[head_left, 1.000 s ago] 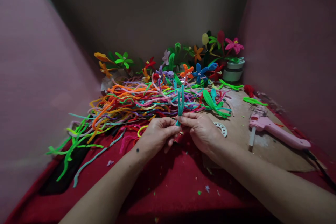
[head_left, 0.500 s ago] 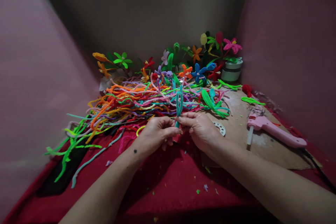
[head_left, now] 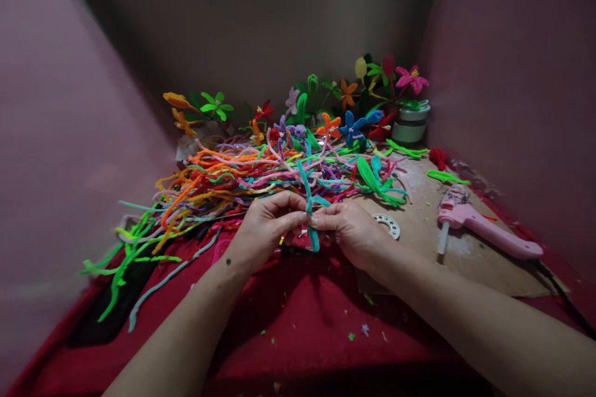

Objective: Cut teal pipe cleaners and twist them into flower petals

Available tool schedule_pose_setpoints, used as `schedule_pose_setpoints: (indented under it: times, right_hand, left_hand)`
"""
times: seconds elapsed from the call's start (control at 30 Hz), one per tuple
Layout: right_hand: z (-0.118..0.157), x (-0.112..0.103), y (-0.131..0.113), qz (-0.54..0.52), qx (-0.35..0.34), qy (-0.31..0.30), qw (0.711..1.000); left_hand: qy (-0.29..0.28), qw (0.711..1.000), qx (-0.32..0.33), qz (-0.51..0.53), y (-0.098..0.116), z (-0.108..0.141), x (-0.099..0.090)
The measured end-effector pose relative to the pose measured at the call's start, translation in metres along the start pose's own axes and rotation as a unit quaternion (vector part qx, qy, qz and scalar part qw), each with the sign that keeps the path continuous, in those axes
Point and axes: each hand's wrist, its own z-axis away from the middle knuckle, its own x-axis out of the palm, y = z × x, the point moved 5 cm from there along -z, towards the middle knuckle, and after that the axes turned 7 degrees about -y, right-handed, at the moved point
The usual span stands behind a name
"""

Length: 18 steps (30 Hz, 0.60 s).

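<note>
Between my hands is a bent teal pipe cleaner [head_left: 305,181], its loops sticking up, to the right and down. My left hand [head_left: 274,223] pinches it from the left between thumb and fingertips. From the other side my right hand [head_left: 348,226] pinches the same spot, fingertips nearly touching the left ones. Behind them spreads a large heap of loose pipe cleaners [head_left: 223,173] in many colours. Right of the heap lies a green leaf-like piece with a teal bud [head_left: 372,181]. A white ring with holes [head_left: 387,226] sits beside my right hand.
A pink glue gun [head_left: 484,229] with its cord rests on a cardboard sheet [head_left: 419,254] at the right. Pipe-cleaner flowers [head_left: 352,129] and a white pot [head_left: 410,124] stand along the back. Small scraps dot the red cloth [head_left: 316,335]. A dark flat object [head_left: 100,316] lies at the left.
The teal pipe cleaner was an upright narrow loop; now its parts point up, right and down from the pinch. Both hands have shifted slightly and stay closed on it.
</note>
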Motion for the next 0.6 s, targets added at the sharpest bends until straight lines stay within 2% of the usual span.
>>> schedule_pose_setpoints:
  times: [0.07,0.13,0.23,0.37,0.47,0.5,0.53,0.57,0.6]
  right_hand:
    - [0.000,0.000,-0.001,0.003,0.008,-0.010,1.000]
    - [0.000,0.000,-0.003,0.016,0.018,-0.020,1.000]
    - [0.000,-0.002,-0.004,0.057,0.026,-0.038,0.997]
    - [0.001,-0.003,-0.008,0.115,0.022,-0.043,0.992]
    - [0.002,-0.003,-0.011,0.195,0.028,-0.016,0.980]
    - [0.003,-0.003,-0.012,0.232,0.032,-0.007,0.972]
    - [0.004,-0.002,-0.012,0.273,0.029,0.001,0.962]
    - [0.005,0.000,-0.014,0.319,0.014,0.007,0.948]
    - [0.007,0.003,-0.017,0.371,-0.019,0.013,0.928]
  left_hand:
    - [-0.019,0.998,0.048,-0.047,0.003,0.000,-0.002]
    - [-0.018,0.982,0.123,-0.142,0.008,0.001,-0.006]
    - [-0.001,0.921,0.216,-0.325,0.014,0.005,-0.007]
    - [-0.003,0.851,0.246,-0.464,0.023,0.013,-0.001]
    - [-0.028,0.768,0.262,-0.583,0.030,0.019,0.011]
    - [-0.034,0.755,0.255,-0.603,0.031,0.020,0.013]
    - [-0.038,0.761,0.240,-0.602,0.031,0.020,0.014]
    - [-0.041,0.783,0.216,-0.583,0.030,0.019,0.013]
    - [-0.043,0.817,0.182,-0.545,0.028,0.018,0.011]
